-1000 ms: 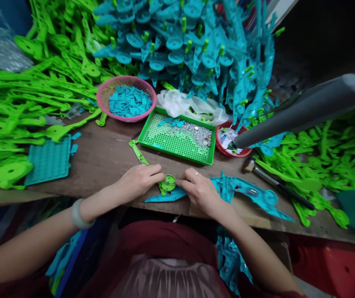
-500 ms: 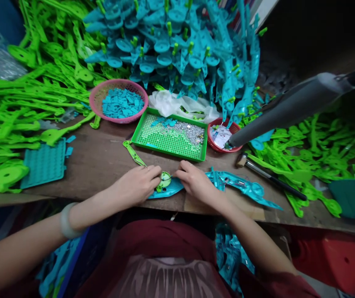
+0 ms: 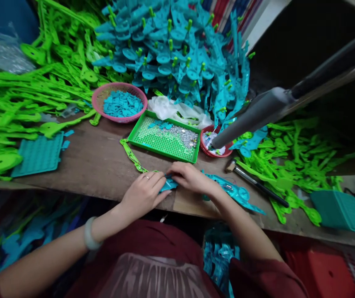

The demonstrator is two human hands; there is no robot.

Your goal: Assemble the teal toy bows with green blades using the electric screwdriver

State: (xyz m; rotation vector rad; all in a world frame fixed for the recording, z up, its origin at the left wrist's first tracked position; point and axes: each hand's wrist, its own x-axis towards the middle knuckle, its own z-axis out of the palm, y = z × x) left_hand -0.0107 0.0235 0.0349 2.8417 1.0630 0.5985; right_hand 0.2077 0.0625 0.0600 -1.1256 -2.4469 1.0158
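Observation:
Near the table's front edge, my left hand (image 3: 145,191) is closed on the left end of a blue plastic part (image 3: 169,184). My right hand (image 3: 186,176) has its fingers bent down on the same part, close to my left fingertips. A long green part (image 3: 131,156) runs from below the green tray to my left hand, its near end partly covered. Another blue piece (image 3: 238,192) extends right from beneath my right forearm. Fingers hide the spot where both hands meet.
A green tray (image 3: 161,148) of small metal pieces lies ahead, between a pink basket (image 3: 98,103) of blue pieces and a red basket (image 3: 207,150). A hammer (image 3: 258,182) lies right. Piles of green parts (image 3: 6,111) and blue parts (image 3: 177,49) stand around; a grey pole (image 3: 252,118) slants in.
The view has shifted. My left hand now lies over the spot where the round green end was visible, and my right hand has come closer to it.

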